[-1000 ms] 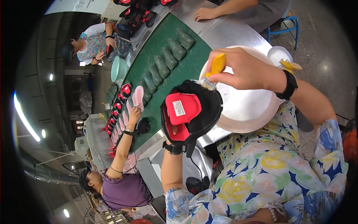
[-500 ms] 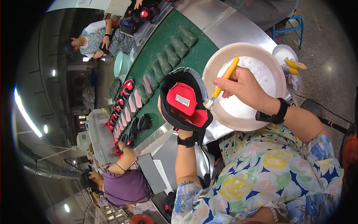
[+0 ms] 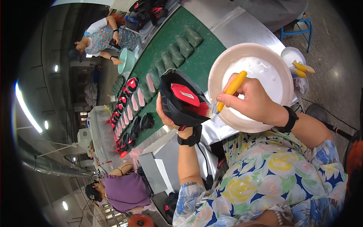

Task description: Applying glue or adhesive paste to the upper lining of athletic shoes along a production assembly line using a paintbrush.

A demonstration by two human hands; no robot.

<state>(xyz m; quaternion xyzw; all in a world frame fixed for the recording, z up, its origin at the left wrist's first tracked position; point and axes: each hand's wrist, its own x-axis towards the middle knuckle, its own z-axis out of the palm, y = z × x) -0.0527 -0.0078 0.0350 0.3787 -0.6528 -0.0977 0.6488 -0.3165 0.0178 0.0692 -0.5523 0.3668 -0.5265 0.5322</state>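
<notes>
My left hand [image 3: 165, 112] is wrapped round a black shoe upper [image 3: 175, 106] with red lining, its opening facing up and a small pale label inside. In my right hand [image 3: 254, 100] is a paintbrush [image 3: 235, 84] with a yellow handle, held in a pencil-like pinch. The brush's bristle end is at the right edge of the upper, by the red lining; whether it touches cannot be made out. Just beneath my right hand stands a wide pale pink basin [image 3: 216, 75] of white liquid [image 3: 247, 66].
A green conveyor belt [image 3: 204, 43] carries a row of grey-green shoe lasts [image 3: 184, 46], pink-soled ones and black-and-red uppers. Right of the basin, yellow-handled brushes [image 3: 300, 68] lie on a small container. Two co-workers, one by a mint basin [image 3: 128, 60], are across and left.
The upper has tilted in my left hand, and the brush has shifted slightly right and down. One co-worker's hand now holds a brush at the mint basin; the purple-shirted person's arm has drawn back.
</notes>
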